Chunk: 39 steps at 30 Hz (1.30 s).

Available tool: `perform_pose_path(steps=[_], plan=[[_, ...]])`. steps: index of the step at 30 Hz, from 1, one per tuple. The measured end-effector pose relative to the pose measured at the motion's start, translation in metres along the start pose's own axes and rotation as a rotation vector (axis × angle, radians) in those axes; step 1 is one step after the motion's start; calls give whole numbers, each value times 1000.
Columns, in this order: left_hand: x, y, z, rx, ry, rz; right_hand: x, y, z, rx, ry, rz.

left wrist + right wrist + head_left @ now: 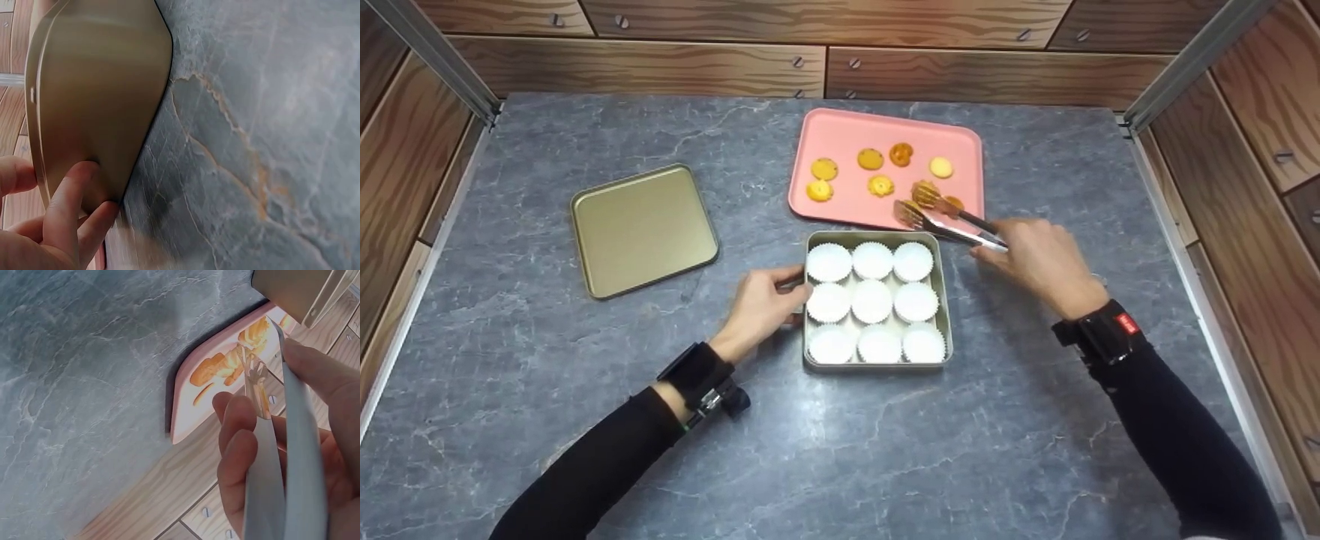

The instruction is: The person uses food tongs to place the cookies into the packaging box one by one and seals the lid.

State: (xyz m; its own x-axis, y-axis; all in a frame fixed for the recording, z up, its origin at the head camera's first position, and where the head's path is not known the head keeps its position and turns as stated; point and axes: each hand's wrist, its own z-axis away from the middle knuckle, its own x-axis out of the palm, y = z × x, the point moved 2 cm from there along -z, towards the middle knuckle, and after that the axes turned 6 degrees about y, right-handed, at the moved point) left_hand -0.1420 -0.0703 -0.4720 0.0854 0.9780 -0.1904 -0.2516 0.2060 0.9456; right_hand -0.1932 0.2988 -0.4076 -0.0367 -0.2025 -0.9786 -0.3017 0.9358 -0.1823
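My right hand [1039, 262] grips metal tongs [264, 461], thumb on one arm and curled fingers on the other. The spread tong tips are over the pink tray [885, 124], around a brown fluted pastry [925, 192] near its front right. Whether they touch it I cannot tell. My left hand [761, 307] holds the left wall of a square gold tin [107, 84], thumb at the rim and fingertips against the outside. Inside the tin, white paper cups [871, 301] stand in three rows of three.
Several other small pastries and cookies [870, 159] are spread over the pink tray. A gold lid [645, 231] lies on the grey marbled table [840, 465] at left. Wood-patterned panels [660, 67] and metal posts border the table.
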Motion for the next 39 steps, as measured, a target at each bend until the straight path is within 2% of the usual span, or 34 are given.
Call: perform_pose_path(steps=[6, 11, 18, 21, 25, 33, 39], plan=[[1, -1, 0, 8, -14, 34, 6, 5, 3, -25, 54, -11], [1, -2, 0, 19, -17, -16, 14, 10, 6, -42, 89, -63], [1, -2, 0, 28, -24, -41, 16, 18, 10, 19, 131, -158], [1, -3, 0, 25, -25, -38, 13, 18, 11, 54, 121, -178], [0, -2, 1, 22, -24, -34, 11, 16, 9, 75, 58, -171], [1, -3, 0, 49, -15, -37, 12, 18, -9, 29, -2, -44], [1, -4, 0, 45, -8, -45, 25, 35, -19, 12, -33, -111]])
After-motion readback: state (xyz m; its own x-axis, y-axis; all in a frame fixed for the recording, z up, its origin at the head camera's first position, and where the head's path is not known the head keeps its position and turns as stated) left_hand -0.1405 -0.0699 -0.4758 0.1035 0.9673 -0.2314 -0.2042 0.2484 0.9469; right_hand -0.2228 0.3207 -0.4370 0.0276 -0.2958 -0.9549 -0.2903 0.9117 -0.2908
